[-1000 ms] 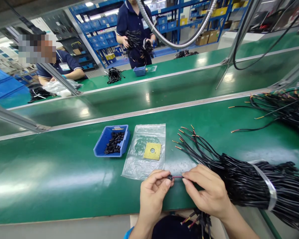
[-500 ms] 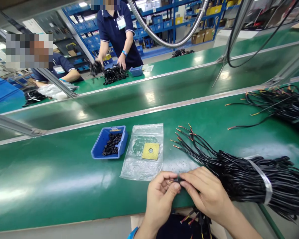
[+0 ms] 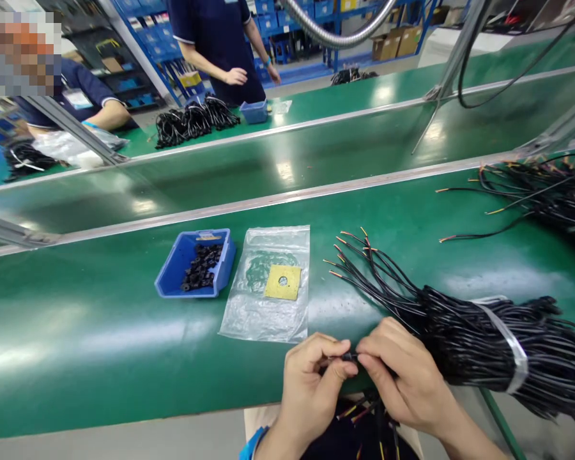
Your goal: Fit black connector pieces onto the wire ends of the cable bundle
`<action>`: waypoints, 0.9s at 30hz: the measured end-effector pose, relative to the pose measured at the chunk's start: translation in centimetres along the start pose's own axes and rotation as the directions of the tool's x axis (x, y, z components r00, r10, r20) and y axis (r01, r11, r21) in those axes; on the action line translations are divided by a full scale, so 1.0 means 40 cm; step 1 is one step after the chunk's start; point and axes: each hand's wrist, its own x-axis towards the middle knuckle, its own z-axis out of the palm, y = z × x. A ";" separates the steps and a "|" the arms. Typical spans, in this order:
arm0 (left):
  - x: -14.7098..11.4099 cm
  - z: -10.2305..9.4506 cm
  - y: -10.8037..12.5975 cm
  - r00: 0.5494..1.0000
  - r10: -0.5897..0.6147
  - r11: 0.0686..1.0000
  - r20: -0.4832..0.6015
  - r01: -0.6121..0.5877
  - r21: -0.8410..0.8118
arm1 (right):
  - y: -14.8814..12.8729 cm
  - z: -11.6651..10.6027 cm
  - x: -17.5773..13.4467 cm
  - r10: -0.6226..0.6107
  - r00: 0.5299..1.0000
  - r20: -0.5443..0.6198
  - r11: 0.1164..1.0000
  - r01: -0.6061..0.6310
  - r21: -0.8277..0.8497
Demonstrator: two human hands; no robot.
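Above the bench's front edge, my left hand (image 3: 311, 377) pinches a small black part (image 3: 349, 356) between thumb and forefinger. Opposite it, my right hand (image 3: 405, 374) is closed in a pinch on a thin black cable at the part's right end. The fingers hide most of both. Black cable ends with red and yellow wires (image 3: 378, 418) hang below my hands near my lap. A thick bundle of black cables (image 3: 460, 338), tied with a pale band, lies just right of my right hand, its bare wire ends pointing left.
A blue bin (image 3: 226, 259) holds small black parts. Beside it, a clear plastic bag (image 3: 263, 319) lies under a yellow square (image 3: 275, 289) with a round hole. More cables (image 3: 546, 198) lie at the right. Across the green bench (image 3: 100, 332), two people stand near cable piles (image 3: 196, 121).
My fingertips have drawn slightly apart, baring a short bit of cable between them. The view has tilted down. Across the bench, a person has let go of a black cable bundle.
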 end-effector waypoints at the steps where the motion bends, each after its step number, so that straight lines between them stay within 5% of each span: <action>1: 0.001 0.001 0.001 1.000 0.020 0.999 -0.006 -0.020 0.032 | 0.000 0.000 0.000 0.001 1.000 0.009 1.000 -0.001 -0.004; 11: 0.009 0.000 0.011 0.995 0.086 0.990 0.057 -0.092 0.103 | 0.000 0.007 0.002 0.029 0.999 0.038 0.999 -0.028 -0.029; 19: -0.005 -0.004 0.003 0.986 -0.165 0.986 0.036 0.166 -0.006 | 0.000 0.006 -0.004 0.061 0.998 -0.024 0.996 -0.063 -0.070; 27: 0.002 -0.002 0.017 0.999 0.026 0.990 0.038 -0.031 0.138 | -0.004 -0.006 0.004 0.045 0.997 0.059 0.999 -0.045 -0.007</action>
